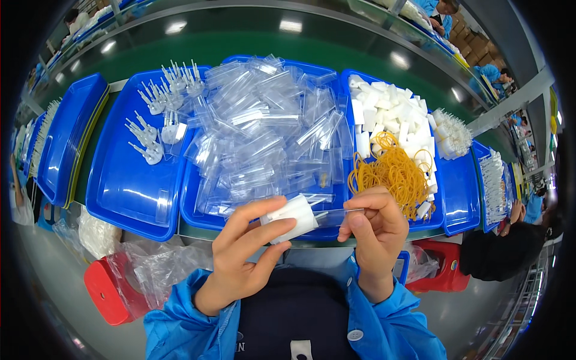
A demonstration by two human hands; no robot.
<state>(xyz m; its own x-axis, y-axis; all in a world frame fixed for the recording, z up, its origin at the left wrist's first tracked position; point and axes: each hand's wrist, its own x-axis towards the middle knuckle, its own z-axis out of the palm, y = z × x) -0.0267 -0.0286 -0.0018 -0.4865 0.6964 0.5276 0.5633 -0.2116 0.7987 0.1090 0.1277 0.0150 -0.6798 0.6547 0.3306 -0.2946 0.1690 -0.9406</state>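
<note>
My left hand [243,255] is closed around a white plastic piece [294,217] with a rounded body and thin prongs pointing right. My right hand [378,231] pinches the far end of a clear plastic sleeve [331,218], whose other end meets the prongs. How far the sleeve goes over a prong I cannot tell. Both hands are above the near edge of a blue tray [201,213] heaped with clear plastic sleeves [264,126]. Just beyond my right hand lies a pile of yellow rubber bands [387,177], with white foam-like blocks [384,108] behind it.
In the left blue tray [129,192] stand several white pronged pieces [144,138]. Stacked blue trays [69,144] are farther left; white pronged parts [453,135] sit at right. Red stools [111,291] flank me below. A green conveyor belt [228,42] runs behind the trays.
</note>
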